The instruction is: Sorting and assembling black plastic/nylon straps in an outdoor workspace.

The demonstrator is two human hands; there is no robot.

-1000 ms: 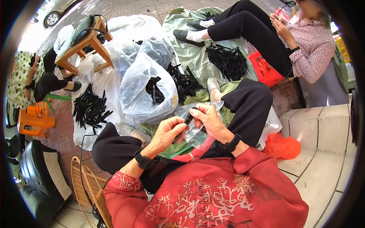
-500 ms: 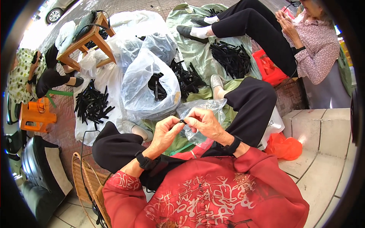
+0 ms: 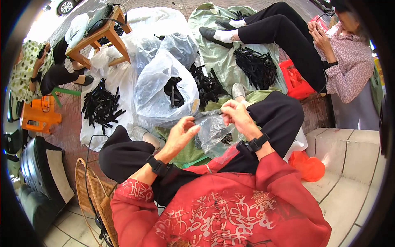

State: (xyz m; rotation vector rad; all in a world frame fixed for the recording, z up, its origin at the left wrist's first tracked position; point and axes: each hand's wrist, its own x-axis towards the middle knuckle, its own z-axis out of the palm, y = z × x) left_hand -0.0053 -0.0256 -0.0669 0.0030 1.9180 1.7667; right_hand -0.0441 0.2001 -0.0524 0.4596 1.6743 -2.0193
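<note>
My left hand hovers above my lap with its thumb and fingers apart and nothing visible in it. To its right, my right hand has thumb and fingertips pinched together; whatever is between them is too small and hidden to make out. Beneath and between the hands lies a clear plastic bag, with small dark pieces in it. Beyond my hands stands a large translucent bag, its mouth showing black strips. More black strips lie heaped right beside that bag.
Piles of black strips lie at left and far right. Two other people sit nearby, one in a dotted top, one in a patterned shirt. A wooden stool, orange stool, red basket and wicker chair surround me.
My hands were together over a small black piece and have separated. The left has opened; the right has moved up and right. The view has shifted slightly.
</note>
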